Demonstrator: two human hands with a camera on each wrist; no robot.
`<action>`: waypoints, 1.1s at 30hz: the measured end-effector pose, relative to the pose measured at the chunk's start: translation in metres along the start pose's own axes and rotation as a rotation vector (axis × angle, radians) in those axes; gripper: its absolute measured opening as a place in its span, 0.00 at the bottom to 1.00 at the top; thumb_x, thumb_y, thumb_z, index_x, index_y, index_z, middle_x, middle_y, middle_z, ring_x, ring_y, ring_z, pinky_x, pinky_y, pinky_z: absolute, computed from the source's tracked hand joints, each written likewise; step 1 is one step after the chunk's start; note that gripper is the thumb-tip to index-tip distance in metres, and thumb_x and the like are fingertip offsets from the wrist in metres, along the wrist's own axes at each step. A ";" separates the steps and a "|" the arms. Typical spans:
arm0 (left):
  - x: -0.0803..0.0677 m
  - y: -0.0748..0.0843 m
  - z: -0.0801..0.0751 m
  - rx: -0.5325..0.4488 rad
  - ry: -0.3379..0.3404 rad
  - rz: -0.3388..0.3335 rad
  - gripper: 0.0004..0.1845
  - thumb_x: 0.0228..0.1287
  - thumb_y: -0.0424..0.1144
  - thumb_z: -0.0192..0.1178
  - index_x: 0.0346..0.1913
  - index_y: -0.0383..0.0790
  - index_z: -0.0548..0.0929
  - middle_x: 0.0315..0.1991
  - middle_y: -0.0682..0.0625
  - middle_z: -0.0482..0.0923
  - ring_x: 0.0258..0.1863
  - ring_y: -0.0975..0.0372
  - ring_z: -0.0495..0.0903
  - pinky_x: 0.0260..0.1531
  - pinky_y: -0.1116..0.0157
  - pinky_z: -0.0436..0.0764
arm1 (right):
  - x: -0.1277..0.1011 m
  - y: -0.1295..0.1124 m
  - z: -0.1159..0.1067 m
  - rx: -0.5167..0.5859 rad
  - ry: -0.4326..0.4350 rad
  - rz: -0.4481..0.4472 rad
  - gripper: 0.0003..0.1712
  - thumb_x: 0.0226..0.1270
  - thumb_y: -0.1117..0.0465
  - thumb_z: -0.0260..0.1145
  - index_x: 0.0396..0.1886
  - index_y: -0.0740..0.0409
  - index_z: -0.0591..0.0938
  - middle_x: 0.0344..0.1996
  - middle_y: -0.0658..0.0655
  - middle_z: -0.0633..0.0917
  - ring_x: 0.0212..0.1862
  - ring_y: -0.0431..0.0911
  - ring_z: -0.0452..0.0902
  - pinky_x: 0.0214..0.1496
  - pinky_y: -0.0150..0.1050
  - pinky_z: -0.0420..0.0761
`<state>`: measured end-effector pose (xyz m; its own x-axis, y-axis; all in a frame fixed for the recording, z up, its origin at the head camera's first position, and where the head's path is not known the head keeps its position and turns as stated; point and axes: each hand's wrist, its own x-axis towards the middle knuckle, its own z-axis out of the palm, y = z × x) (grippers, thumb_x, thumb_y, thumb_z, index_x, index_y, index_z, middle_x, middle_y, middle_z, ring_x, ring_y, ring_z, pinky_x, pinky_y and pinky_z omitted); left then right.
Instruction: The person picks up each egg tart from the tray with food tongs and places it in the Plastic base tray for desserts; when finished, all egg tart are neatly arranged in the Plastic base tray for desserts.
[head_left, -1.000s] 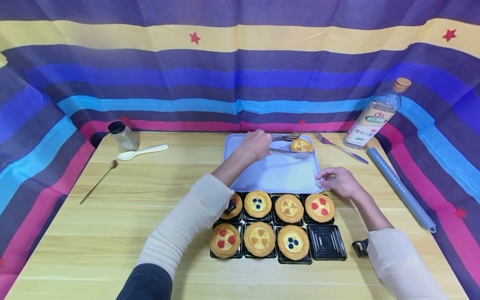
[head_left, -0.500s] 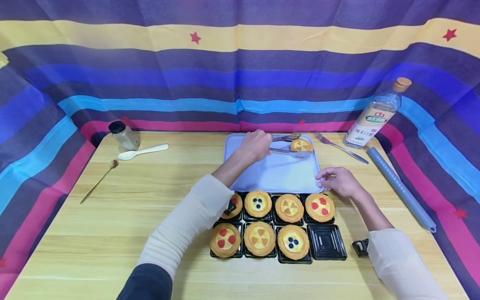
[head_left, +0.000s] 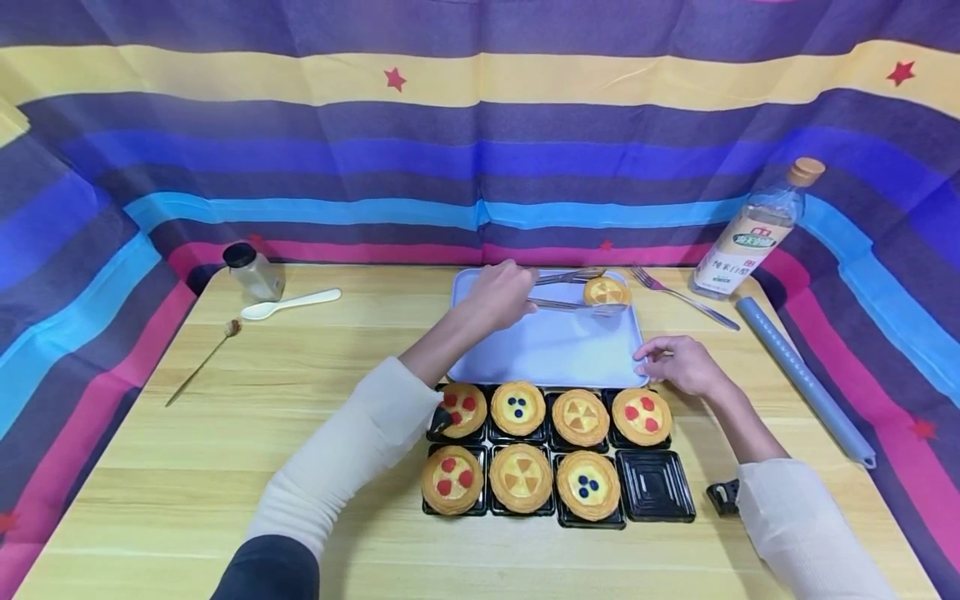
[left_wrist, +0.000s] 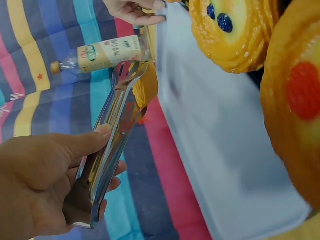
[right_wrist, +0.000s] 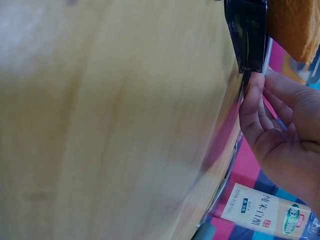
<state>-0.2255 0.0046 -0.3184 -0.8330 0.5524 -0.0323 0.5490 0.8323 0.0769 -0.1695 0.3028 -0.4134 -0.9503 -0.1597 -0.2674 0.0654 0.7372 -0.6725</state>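
Observation:
My left hand grips silver tongs over the pale blue tray. The tong arms sit on either side of a yellow tart at the tray's far right. In the left wrist view the tongs reach from my left hand to that tart. My right hand rests its fingertips against the tray's near right corner, fingers only lightly bent. Several tarts with red, blue or orange toppings fill a black cell tray, whose front right cell is bare.
A vinegar bottle, a fork and a grey roll lie to the right. At the back left are a small jar, a white spoon and a thin stick. Striped cloth walls the table.
My left forearm has swung a little to the left, uncovering the red-dotted tart in the back left cell. Tongs, tart and right hand have stayed put.

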 end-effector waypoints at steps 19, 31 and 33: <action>-0.072 -0.009 -0.011 0.008 0.129 0.169 0.17 0.57 0.48 0.67 0.42 0.40 0.81 0.33 0.51 0.85 0.31 0.58 0.75 0.32 0.65 0.77 | 0.000 0.002 -0.001 0.003 -0.001 -0.007 0.16 0.60 0.62 0.68 0.45 0.66 0.81 0.31 0.57 0.79 0.27 0.43 0.79 0.29 0.34 0.79; -0.114 0.000 -0.009 -0.074 0.154 0.293 0.16 0.58 0.44 0.67 0.45 0.40 0.80 0.34 0.52 0.84 0.30 0.61 0.72 0.31 0.67 0.74 | 0.000 0.004 0.000 0.010 0.006 -0.035 0.13 0.62 0.67 0.62 0.45 0.68 0.81 0.32 0.60 0.79 0.28 0.43 0.79 0.30 0.34 0.81; -0.120 0.004 -0.008 -0.085 0.159 0.311 0.17 0.58 0.44 0.67 0.47 0.40 0.79 0.36 0.52 0.85 0.32 0.61 0.73 0.32 0.66 0.74 | 0.000 0.003 -0.001 0.013 0.009 -0.034 0.13 0.61 0.67 0.62 0.45 0.69 0.81 0.32 0.60 0.79 0.28 0.43 0.79 0.30 0.34 0.82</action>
<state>-0.1244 -0.0589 -0.3059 -0.6313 0.7588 0.1602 0.7755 0.6152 0.1417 -0.1695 0.3055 -0.4151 -0.9546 -0.1786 -0.2383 0.0368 0.7231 -0.6898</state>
